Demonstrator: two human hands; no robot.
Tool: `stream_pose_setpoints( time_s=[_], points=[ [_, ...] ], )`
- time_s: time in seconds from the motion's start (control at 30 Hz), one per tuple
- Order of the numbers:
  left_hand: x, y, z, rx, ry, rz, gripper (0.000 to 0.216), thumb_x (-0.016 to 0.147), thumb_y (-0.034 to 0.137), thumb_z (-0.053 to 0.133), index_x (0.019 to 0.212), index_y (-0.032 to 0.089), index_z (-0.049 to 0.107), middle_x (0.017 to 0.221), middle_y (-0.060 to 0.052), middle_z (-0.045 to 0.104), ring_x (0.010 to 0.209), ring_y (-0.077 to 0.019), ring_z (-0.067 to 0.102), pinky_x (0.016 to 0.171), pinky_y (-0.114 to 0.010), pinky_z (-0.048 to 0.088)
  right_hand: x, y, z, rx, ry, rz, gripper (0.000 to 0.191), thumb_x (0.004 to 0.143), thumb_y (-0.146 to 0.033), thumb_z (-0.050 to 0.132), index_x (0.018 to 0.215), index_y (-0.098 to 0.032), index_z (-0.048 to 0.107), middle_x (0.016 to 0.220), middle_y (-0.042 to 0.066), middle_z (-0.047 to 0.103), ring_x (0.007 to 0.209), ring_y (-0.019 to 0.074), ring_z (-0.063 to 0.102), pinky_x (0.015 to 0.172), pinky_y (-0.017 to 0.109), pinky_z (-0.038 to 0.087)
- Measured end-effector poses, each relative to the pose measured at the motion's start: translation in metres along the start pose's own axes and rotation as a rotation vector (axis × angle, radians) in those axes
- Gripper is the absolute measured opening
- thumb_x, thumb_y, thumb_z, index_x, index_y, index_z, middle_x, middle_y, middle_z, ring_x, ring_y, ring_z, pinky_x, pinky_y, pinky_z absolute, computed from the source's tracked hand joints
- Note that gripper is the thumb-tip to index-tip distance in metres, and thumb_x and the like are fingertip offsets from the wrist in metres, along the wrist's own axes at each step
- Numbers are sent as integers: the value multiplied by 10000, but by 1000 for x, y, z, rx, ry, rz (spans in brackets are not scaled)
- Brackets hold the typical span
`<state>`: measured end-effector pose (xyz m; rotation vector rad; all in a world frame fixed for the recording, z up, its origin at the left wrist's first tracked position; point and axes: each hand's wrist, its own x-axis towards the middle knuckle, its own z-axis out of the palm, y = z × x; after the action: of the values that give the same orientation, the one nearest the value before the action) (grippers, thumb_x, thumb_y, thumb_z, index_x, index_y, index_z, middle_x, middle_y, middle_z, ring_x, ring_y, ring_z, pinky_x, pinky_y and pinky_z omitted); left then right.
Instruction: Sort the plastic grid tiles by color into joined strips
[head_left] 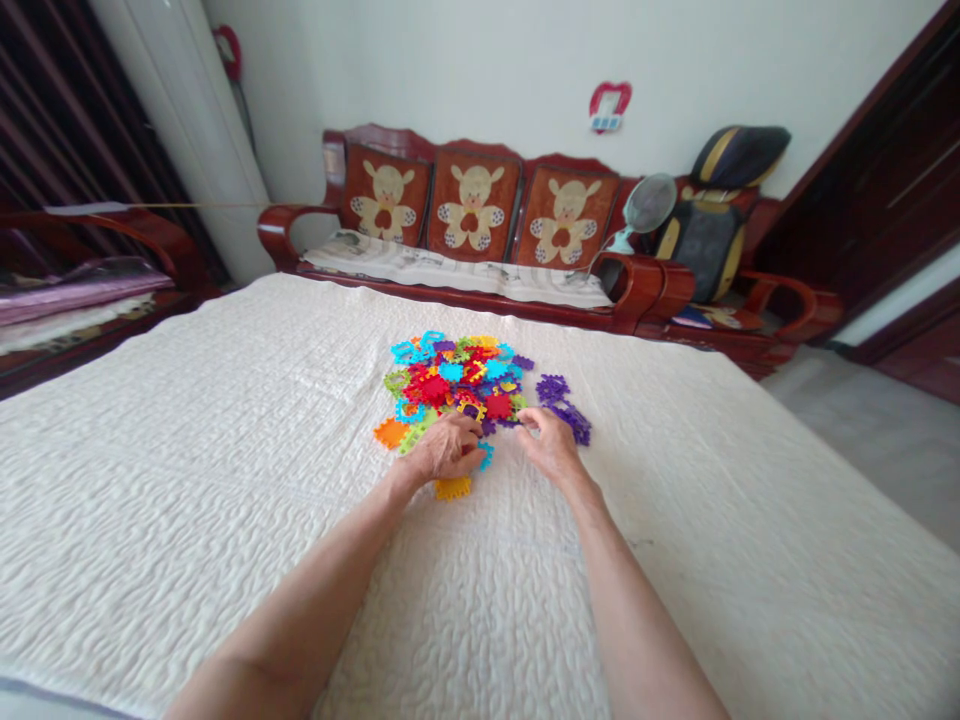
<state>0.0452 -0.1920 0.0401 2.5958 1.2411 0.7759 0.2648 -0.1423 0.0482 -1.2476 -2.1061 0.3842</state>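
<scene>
A heap of flat, toothed plastic pieces [457, 380] in red, blue, green, yellow and orange lies on a cream quilted cover [225, 480]. My left hand [448, 449] rests at the heap's near edge with its fingers curled over pieces; a blue piece [487, 456] shows at its fingertips. A yellow piece [453, 488] lies just under its wrist and an orange piece [390, 433] to its left. My right hand [548, 440] sits to the right, fingers bent down at the heap's edge, beside a small group of purple pieces [564, 402].
Behind the cover stands a dark red wooden bench [637, 290] with three bear-print cushions [472, 205]. A small fan [648, 203] and a black and yellow bag [709, 225] sit at its right end. Another wooden seat [82, 300] is at the left, a dark door [885, 180] at the right.
</scene>
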Motion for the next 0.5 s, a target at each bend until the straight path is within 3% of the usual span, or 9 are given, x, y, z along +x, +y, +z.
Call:
stream_pose_setpoints(
  time_s=[0.07,0.17,0.3,0.4,0.5],
  points=[
    [-2,-4,-3,-16,7,-18,287,850,283,514,605,191,632,912,-70,696,832,-172,625,862,-328,485,-4,-14,16,22,-74,-76,211,791,-166,536,970,-199,642,964,61,677,923,194,625,869,335,478],
    [-6,-13,-8,-35,56,-74,146,794,210,547,755,206,687,974,-55,699,902,-181,634,876,-326,494,-12,-28,35,43,-153,-148,247,795,-138,539,1013,-196,641,1005,64,664,963,190,615,889,319,470],
    [-12,-24,-14,5,135,-127,341,705,142,575,1015,209,701,1187,-86,650,1113,-242,595,999,-403,455,-18,-35,45,20,-152,-196,340,782,-145,570,1118,-182,613,1144,90,615,1086,211,569,978,336,438],
    [-14,-31,-15,34,124,-133,404,677,102,543,1029,210,711,1231,-91,632,1147,-250,582,1021,-411,447,-18,-35,44,-43,-141,-231,341,814,-169,554,1151,-174,603,1197,109,603,1141,230,538,1016,360,406],
    [-15,-35,-14,65,104,-142,400,661,85,509,967,218,731,1185,-73,655,1103,-245,599,993,-403,468,-17,-36,38,-132,-170,-212,267,847,-215,545,1094,-171,635,1097,116,649,1055,238,572,948,362,424]
  ],
)
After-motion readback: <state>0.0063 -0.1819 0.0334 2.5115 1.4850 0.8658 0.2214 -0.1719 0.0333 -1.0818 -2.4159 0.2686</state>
